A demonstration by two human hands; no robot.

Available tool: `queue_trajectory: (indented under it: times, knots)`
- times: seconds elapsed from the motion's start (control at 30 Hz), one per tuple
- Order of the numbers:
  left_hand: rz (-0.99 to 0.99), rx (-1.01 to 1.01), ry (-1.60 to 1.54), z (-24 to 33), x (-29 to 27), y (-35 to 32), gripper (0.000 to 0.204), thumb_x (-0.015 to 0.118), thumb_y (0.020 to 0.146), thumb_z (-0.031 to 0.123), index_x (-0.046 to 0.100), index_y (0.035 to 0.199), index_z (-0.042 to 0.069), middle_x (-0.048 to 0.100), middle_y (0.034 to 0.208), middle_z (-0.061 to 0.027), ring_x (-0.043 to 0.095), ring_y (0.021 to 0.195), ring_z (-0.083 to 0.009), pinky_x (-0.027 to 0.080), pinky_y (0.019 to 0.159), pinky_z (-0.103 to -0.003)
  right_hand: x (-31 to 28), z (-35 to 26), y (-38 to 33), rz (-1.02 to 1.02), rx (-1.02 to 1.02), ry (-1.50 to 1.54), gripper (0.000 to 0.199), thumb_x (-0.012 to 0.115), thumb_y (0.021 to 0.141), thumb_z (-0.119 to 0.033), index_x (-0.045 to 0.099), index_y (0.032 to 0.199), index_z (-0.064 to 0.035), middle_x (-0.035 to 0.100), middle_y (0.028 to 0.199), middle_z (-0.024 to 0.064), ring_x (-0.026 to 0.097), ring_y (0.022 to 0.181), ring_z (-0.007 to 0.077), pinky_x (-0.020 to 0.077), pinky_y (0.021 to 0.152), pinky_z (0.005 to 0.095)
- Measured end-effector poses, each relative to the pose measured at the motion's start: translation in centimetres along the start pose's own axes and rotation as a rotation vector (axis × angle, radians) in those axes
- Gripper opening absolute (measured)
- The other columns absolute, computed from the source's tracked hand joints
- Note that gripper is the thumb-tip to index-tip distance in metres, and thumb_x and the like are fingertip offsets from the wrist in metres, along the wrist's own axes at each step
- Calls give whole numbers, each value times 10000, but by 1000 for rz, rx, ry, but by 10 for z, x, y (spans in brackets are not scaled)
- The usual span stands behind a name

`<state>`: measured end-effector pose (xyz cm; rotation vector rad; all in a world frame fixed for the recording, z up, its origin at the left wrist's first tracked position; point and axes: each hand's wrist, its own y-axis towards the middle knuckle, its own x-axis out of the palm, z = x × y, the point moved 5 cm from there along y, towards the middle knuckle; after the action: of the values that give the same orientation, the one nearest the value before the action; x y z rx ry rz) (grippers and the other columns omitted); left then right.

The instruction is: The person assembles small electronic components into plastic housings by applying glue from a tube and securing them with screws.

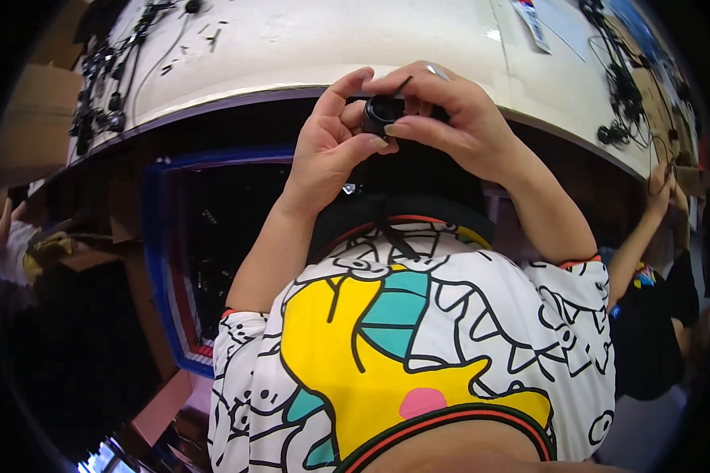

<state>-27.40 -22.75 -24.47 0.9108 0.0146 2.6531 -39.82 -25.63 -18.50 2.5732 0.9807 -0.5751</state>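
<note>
Just off the near edge of the white table, I hold a small black cylindrical part (376, 115) with a round open end. My left hand (329, 135) grips it from the left, thumb below and fingers behind. From the right, my right hand (454, 110) pinches at its rim between thumb and fingers, and a silver ring sits on one finger. A thin black strip (405, 83) sticks up by the right fingertips; whether it belongs to the part I cannot tell. The fingers hide much of the part.
The white worktable (292, 47) carries small black bits (213, 38) and tangled black cables (118, 94) at left, with more cables (623, 94) at right. Below the left forearm stands a blue-rimmed bin (159, 260) with dark contents. Other people (655, 315) are at both sides.
</note>
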Motion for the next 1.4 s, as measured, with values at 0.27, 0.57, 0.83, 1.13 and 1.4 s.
queue_trajectory:
  times: [0.27,0.57,0.83,1.13,1.4]
  knots:
    - [32,-100,159,-32,-6,5,231,604,794,125,536,974,-2,555,749,-9,493,633,-51,407,582,-161,-9,4,-16,170,-29,-69,243,601,796,-140,560,969,25,574,830,104,573,584,133,456,564,237]
    - [77,20,-38,-62,-12,-1,159,607,779,98,530,905,37,518,700,23,439,591,-32,347,535,-152,-8,19,-19,290,66,217,203,630,767,-125,611,922,4,569,906,74,567,737,94,450,596,202]
    - [101,-20,125,-60,-12,-2,383,647,753,359,532,914,31,451,646,36,366,538,-60,279,482,-194,4,21,-13,21,107,294,263,645,723,-43,612,983,-38,573,973,64,549,866,135,450,773,240]
    - [207,7,125,-72,-20,-9,191,656,762,170,543,837,36,539,701,26,471,598,-30,383,545,-155,5,18,-15,199,98,136,181,647,736,-110,623,887,-14,601,813,58,579,716,122,470,643,221]
    - [-12,3,122,-79,-10,-10,160,595,771,74,531,916,51,510,752,37,460,661,-31,382,593,-160,4,22,-21,258,-85,219,89,592,775,-25,619,853,8,581,875,83,566,796,129,470,682,196]
